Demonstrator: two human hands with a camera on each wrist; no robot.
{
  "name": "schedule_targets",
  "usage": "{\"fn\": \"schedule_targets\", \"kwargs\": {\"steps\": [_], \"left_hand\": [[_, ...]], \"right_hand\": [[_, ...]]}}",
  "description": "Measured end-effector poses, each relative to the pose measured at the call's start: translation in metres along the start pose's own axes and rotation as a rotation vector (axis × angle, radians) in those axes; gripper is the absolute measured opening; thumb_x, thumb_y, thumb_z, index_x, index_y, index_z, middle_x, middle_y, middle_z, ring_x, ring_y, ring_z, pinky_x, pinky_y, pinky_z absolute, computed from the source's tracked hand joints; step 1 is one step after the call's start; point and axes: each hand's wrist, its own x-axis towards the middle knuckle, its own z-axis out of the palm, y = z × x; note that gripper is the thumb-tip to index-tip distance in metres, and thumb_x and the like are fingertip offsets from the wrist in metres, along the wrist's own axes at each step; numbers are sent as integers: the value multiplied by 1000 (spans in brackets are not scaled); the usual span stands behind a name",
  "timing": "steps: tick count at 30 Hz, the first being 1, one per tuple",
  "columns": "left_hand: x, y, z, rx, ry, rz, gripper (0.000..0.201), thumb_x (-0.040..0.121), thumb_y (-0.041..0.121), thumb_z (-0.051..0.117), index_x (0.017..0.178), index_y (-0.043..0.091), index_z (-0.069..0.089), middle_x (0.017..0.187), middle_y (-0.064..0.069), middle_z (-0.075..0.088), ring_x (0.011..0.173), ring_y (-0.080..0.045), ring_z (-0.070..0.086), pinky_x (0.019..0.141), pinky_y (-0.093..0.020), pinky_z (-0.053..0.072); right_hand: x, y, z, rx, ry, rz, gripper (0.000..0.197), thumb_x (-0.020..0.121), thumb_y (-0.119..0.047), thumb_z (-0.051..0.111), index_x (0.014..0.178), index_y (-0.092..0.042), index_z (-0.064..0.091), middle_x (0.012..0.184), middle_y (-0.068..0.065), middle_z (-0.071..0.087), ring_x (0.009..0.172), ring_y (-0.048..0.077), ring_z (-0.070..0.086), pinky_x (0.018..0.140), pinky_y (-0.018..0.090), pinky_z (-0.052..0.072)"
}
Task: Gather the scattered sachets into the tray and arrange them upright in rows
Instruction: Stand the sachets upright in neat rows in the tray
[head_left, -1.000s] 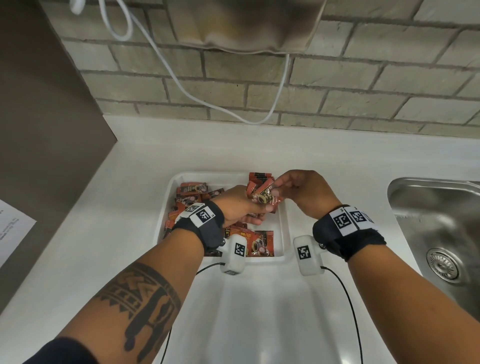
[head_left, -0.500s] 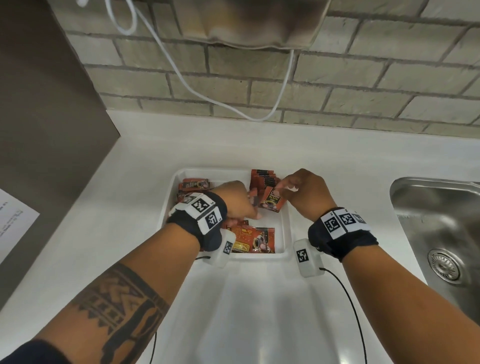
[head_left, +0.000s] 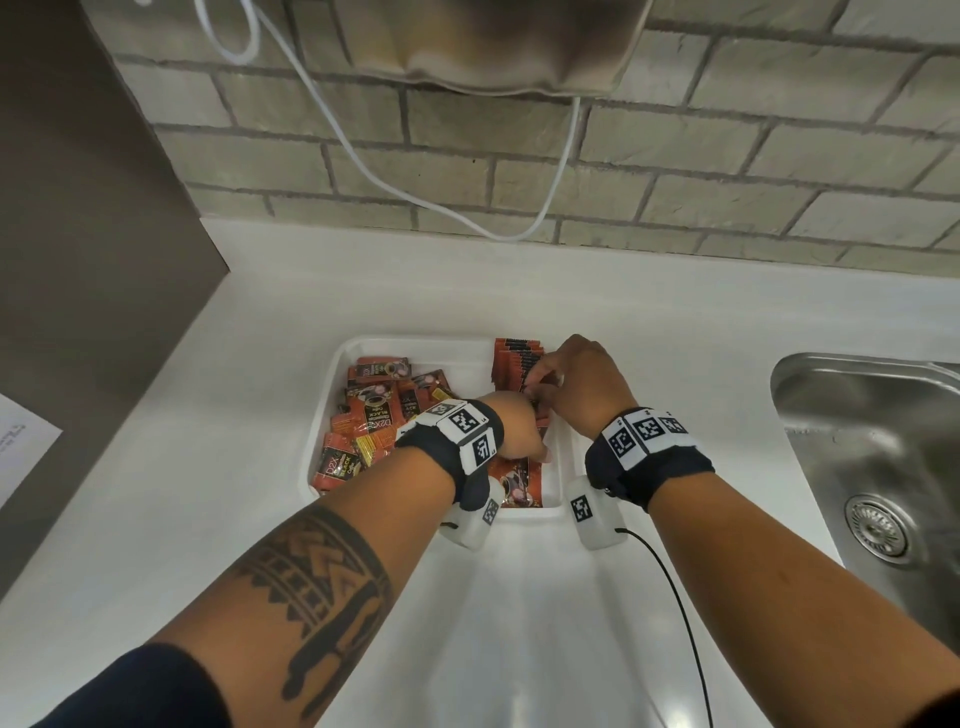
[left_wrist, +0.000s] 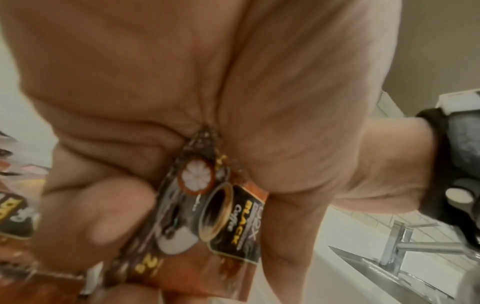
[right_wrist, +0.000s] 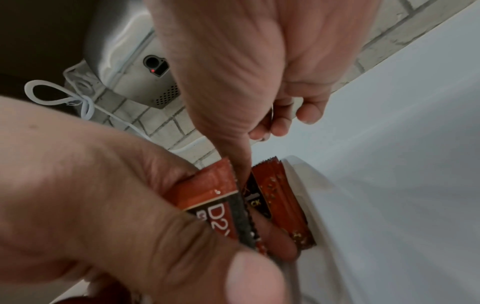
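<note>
**Inspector:** One row of sachets (head_left: 517, 364) stands on edge along the right side of the white tray (head_left: 332, 410), running from the far wall toward the person. No sachets show on the bench (head_left: 249, 364) outside the tray, so I judge the gathering done.

**Clerk:** And what is left?

**Inspector:** Most of the arranging. A loose heap (head_left: 374, 415) lies flat on the tray's left side, faces up and pointing every way, and at least one more lies flat at the near end (head_left: 519, 486).

**Clerk:** The hands?

**Inspector:** The left hand (head_left: 511, 431) has its fingers curled round a small bundle of sachets (left_wrist: 221, 205), pinched between thumb and fingers. The right hand (head_left: 576, 384) is over the near end of the row, its thumb (right_wrist: 233, 148) pressed down between the bundle and the standing sachets (right_wrist: 280, 197), the other fingers loosely curled. Whether it grips anything, I cannot tell.

**Clerk:** Orientation?

**Inspector:** The held bundle stands on edge, serrated end up, long axis roughly upright, faces parallel to the row's. By my reading it is being seated against the row's near end.
</note>
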Motion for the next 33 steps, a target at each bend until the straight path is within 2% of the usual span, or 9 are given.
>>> {"fn": "schedule_targets", "kwargs": {"steps": [4, 8, 11, 15, 23, 26, 28, 30, 33], "left_hand": [[3, 2, -4, -13, -44, -24, 49, 97, 47, 59, 118, 4, 65, 92, -7, 62, 83, -22, 58, 82, -31, 51], [4, -1, -8, -42, -69, -44, 42, 96, 50, 60, 100, 8, 67, 73, -3, 61, 63, -17, 55, 60, -24, 46], [5, -3, -10, -81, -109, -63, 42, 96, 51, 60, 84, 11, 63, 68, -2, 62, 54, -16, 54, 55, -22, 45], [6, -6, -12, -122, -152, -81, 43, 95, 52, 61, 83, 11, 64, 66, -3, 63, 50, -16, 54, 52, -21, 47], [0, -8, -17, -144, -185, -78, 41, 95, 52, 61, 86, 12, 66, 69, -3, 65, 57, -18, 56, 53, -21, 45], [-1, -12, -18, -245, -192, -81, 32, 95, 40, 65, 91, 8, 68, 69, -4, 65, 50, -16, 56, 50, -20, 45], [-2, -19, -17, -380, -195, -82, 28, 96, 28, 65, 100, 1, 70, 78, -7, 68, 51, -16, 57, 54, -24, 49], [-3, -27, -16, -552, -175, -62, 25, 95, 22, 67, 109, 1, 71, 90, -10, 68, 60, -17, 60, 60, -25, 53], [-2, -34, -11, -650, -147, -79, 27, 94, 19, 69, 113, 0, 69, 91, -12, 69, 72, -21, 64, 75, -29, 58]], "right_hand": [[0, 0, -3, -11, -27, 12, 10, 81, -30, 78, 82, -36, 70, 99, -4, 49, 95, 11, 47, 77, 24, 39], [-2, 0, -7, -3, -33, 13, 10, 80, -25, 79, 86, -30, 73, 96, -4, 52, 88, 13, 54, 62, 17, 35], [-5, 0, -11, 4, -41, -5, 13, 81, -19, 78, 92, -25, 74, 96, -4, 51, 88, 13, 54, 69, 21, 41], [-8, -3, -14, 16, -53, -10, 15, 81, -14, 77, 92, -24, 73, 97, -2, 52, 92, 16, 57, 80, 28, 47], [-10, -3, -18, 13, -72, -9, 15, 83, -13, 75, 94, -23, 72, 102, 3, 57, 93, 18, 58, 79, 26, 45], [-12, 0, -20, 45, -62, -17, 14, 84, -15, 75, 96, -22, 73, 100, 1, 57, 90, 16, 56, 79, 27, 45], [-15, 4, -21, 100, -11, -30, 10, 87, -19, 72, 94, -26, 71, 96, -4, 56, 84, 9, 53, 75, 23, 41], [-19, 8, -24, 146, 41, -47, 9, 90, -22, 69, 91, -31, 69, 93, -10, 58, 81, 1, 52, 71, 16, 37], [-26, 12, -25, 160, 46, -54, 8, 90, -25, 68, 89, -33, 67, 93, -12, 63, 82, 4, 55, 69, 9, 36]]}}
